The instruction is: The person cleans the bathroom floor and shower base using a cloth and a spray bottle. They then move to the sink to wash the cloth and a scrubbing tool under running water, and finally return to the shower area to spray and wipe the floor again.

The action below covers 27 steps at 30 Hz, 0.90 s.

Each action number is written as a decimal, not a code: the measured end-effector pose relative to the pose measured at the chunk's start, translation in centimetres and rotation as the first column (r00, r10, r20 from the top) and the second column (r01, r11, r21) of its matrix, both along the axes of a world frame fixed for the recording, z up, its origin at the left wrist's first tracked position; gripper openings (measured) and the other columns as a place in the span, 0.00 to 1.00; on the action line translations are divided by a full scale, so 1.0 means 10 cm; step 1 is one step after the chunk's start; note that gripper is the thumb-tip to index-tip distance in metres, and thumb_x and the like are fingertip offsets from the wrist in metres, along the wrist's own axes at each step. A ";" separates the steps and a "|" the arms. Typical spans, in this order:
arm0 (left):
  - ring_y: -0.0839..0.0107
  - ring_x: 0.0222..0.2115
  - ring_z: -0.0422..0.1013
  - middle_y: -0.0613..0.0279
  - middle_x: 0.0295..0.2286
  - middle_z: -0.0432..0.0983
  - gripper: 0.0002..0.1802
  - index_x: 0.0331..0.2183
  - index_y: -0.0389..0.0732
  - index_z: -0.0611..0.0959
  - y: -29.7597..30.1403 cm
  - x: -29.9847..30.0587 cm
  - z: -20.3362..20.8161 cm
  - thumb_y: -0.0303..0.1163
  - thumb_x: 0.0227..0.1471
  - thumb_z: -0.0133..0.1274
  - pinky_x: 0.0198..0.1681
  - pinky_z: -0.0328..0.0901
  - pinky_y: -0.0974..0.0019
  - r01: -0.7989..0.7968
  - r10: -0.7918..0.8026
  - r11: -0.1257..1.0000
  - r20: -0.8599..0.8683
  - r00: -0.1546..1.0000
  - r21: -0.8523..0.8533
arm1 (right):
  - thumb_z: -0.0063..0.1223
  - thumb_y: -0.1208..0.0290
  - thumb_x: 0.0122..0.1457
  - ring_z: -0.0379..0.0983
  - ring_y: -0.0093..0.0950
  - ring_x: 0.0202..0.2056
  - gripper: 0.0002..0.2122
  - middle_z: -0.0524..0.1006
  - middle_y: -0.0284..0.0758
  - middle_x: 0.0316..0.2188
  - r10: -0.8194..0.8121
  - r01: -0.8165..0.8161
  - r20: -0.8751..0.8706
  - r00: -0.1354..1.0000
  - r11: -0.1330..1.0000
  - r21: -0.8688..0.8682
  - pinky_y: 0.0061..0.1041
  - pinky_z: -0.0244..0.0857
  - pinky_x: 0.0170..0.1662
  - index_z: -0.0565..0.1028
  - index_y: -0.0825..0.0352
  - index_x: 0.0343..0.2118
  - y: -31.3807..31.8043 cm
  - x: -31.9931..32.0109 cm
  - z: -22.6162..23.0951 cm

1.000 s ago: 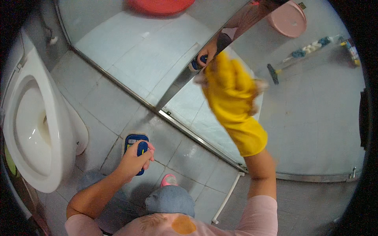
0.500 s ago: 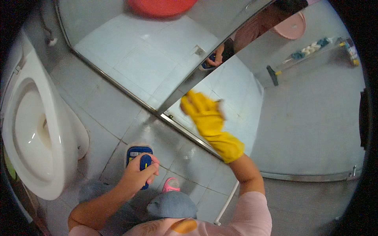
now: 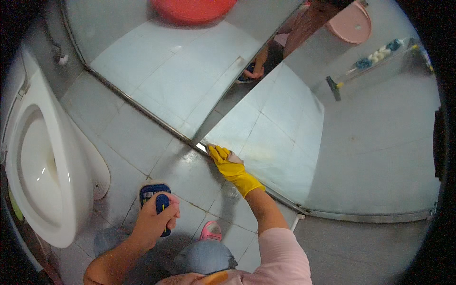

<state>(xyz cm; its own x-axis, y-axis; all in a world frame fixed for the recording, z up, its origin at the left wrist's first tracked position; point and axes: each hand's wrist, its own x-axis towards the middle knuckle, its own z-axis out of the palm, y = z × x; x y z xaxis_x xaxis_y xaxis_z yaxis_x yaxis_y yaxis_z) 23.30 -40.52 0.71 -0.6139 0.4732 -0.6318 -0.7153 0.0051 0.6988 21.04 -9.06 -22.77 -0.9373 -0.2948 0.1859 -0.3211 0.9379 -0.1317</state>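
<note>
Yellow-gloved right hand (image 3: 227,163), fingers closed on a pink cloth (image 3: 235,157), presses the glass door's (image 3: 285,142) base, twelve o'clock of the left hand (image 3: 156,216) gripping a blue scrub brush (image 3: 153,194).

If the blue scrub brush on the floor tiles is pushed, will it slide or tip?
The blue scrub brush looks rigid and light. Lying flat under the left hand, it seems unlikely to tip. The tiled floor looks glossy, perhaps wet, so it may slide easily.

One head-worn fisheye view looks steeply down, close over the grey tiled floor (image 3: 142,137). It faces the glass shower screen (image 3: 285,137); edges bend toward the rim.
</note>
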 end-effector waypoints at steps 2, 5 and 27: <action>0.78 0.15 0.61 0.62 0.20 0.68 0.05 0.32 0.39 0.71 0.04 0.01 0.04 0.25 0.49 0.48 0.18 0.57 0.74 0.044 -0.043 0.998 0.022 0.999 -0.036 | 0.42 0.66 0.55 0.68 0.32 0.42 0.19 0.67 0.34 0.48 0.010 -0.010 0.005 1.000 0.999 -0.048 0.27 0.63 0.36 0.63 0.63 0.51 0.05 0.18 0.15; 0.78 0.14 0.60 0.62 0.20 0.68 0.05 0.32 0.39 0.71 -0.01 -0.05 -0.05 0.24 0.49 0.47 0.18 0.58 0.73 0.027 -0.024 0.998 0.069 0.997 -0.049 | 0.47 0.63 0.54 0.68 0.29 0.41 0.17 0.72 0.32 0.38 -0.270 0.281 0.135 0.954 0.956 -0.079 0.28 0.61 0.38 0.68 0.58 0.47 -0.10 0.23 1.26; 0.75 0.15 0.60 0.61 0.20 0.67 0.05 0.32 0.39 0.70 -0.10 -0.10 -0.11 0.24 0.50 0.48 0.19 0.56 0.70 -0.021 0.027 0.999 0.151 0.988 -0.037 | 0.47 0.65 0.51 0.70 0.29 0.28 0.16 0.72 0.26 0.31 -0.331 0.364 -0.174 0.927 0.908 0.209 0.27 0.63 0.33 0.69 0.58 0.44 0.01 0.51 2.11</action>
<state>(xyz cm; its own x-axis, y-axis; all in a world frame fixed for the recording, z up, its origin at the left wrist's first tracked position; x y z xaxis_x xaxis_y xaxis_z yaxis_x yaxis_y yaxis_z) 22.27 -41.52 -0.41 -0.5206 0.4356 -0.7343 -0.8131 0.0093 0.5820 26.15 -8.93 -1.65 -0.9597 -0.0047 0.2809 0.0317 0.9917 0.1249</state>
